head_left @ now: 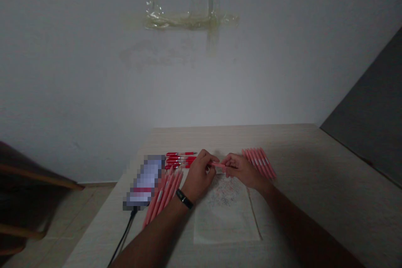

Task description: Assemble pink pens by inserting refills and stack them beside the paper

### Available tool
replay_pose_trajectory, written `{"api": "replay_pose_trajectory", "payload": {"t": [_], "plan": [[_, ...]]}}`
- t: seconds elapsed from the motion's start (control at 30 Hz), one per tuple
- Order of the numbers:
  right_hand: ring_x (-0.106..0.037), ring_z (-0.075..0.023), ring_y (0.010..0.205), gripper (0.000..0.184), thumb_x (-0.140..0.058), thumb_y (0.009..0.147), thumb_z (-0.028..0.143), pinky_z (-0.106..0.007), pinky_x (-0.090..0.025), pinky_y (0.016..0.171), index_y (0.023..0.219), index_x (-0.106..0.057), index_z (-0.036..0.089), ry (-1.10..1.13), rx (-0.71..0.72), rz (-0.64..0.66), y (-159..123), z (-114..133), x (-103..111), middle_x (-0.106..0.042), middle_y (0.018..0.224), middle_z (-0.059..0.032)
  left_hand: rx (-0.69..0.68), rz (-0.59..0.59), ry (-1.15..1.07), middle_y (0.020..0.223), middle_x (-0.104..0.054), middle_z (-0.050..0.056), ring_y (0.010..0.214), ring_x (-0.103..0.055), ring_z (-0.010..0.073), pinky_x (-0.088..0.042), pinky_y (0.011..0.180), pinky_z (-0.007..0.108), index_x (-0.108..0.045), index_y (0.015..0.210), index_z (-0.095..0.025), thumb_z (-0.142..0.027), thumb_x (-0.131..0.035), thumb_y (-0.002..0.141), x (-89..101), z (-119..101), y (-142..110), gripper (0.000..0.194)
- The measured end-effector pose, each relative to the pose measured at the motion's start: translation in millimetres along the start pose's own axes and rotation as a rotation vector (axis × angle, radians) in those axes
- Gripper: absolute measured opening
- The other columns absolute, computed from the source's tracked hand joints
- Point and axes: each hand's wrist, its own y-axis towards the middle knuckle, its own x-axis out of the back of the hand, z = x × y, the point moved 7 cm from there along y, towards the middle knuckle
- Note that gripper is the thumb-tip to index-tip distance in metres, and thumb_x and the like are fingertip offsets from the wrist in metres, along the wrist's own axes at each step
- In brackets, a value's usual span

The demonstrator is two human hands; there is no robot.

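Both my hands are closed on a slim pink pen (219,165), held level above a pale sheet (228,228) covered in scribbled marks near its top. The pen's left end is between the fingers of my left hand (201,173), which has a black band on the wrist. At the other end, my right hand (241,169) pinches it with the fingertips. Several pink pens (163,194) lie beside my left forearm. Behind them are several red pens (180,160), partly hidden by my left hand. A slanted row of pink pens (259,162) lies just right of my right hand.
A phone (146,182), its screen blurred out, lies at the left of the wooden table (314,217) with a black cable (127,230) running to the front edge. The table meets a white wall (251,83). Dark wooden furniture (40,180) stands at the left.
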Motion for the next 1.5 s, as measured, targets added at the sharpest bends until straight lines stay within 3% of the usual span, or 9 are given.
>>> {"api": "replay_pose_trajectory", "payload": {"t": [0.17,0.53,1.1,1.3,1.5], "plan": [[-0.061,-0.0131,0.065,0.027,-0.074,0.079,0.038,-0.025,-0.045,0.059,0.093,-0.062,0.018,0.006,-0.031,-0.005,0.1,-4.7,-0.1,-0.064,0.071,0.0021,-0.013,-0.008,0.001,0.091,-0.055,0.004,0.082,-0.055,0.0167,-0.046,0.072,0.029,-0.065,0.093,-0.018,-0.003,-0.050,0.079,-0.3,-0.9,0.2,0.026],[-0.062,-0.0133,0.066,0.025,-0.075,0.076,0.029,-0.025,-0.046,0.061,0.094,-0.062,0.018,0.014,-0.028,-0.018,1.8,-11.1,2.5,-0.065,0.073,0.0017,-0.072,-0.050,-0.006,0.092,-0.056,0.004,0.082,-0.054,0.0159,-0.045,0.073,0.028,-0.063,0.098,-0.018,-0.001,-0.049,0.077,2.4,-3.6,0.1,0.030],[-0.065,-0.0150,0.065,0.028,-0.074,0.079,0.040,-0.025,-0.046,0.058,0.089,-0.062,0.018,-0.069,-0.033,-0.098,1.2,-8.8,10.1,-0.068,0.071,-0.0007,-0.034,-0.051,0.033,0.091,-0.060,0.005,0.084,-0.056,0.0186,-0.046,0.073,0.030,-0.064,0.094,-0.019,-0.012,-0.055,0.081,4.1,-2.4,1.3,0.018],[-0.062,-0.0149,0.068,0.016,-0.067,0.086,0.034,-0.026,-0.046,0.062,0.087,-0.064,0.018,-0.298,0.077,-0.172,-0.2,4.6,15.4,-0.066,0.073,-0.0006,-0.005,-0.024,0.070,0.095,-0.061,0.006,0.089,-0.059,0.0195,-0.048,0.081,0.033,-0.064,0.097,-0.019,-0.009,-0.054,0.080,0.9,3.3,-0.3,0.022],[-0.061,-0.0163,0.073,0.010,-0.063,0.090,0.030,-0.028,-0.047,0.065,0.091,-0.065,0.021,-0.500,0.192,-0.222,-3.3,21.8,15.5,-0.066,0.081,-0.0024,0.049,0.059,0.170,0.088,-0.064,0.005,0.082,-0.061,0.0190,-0.047,0.073,0.030,-0.069,0.094,-0.019,-0.010,-0.056,0.080,-5.9,10.1,-0.3,0.021]]}}
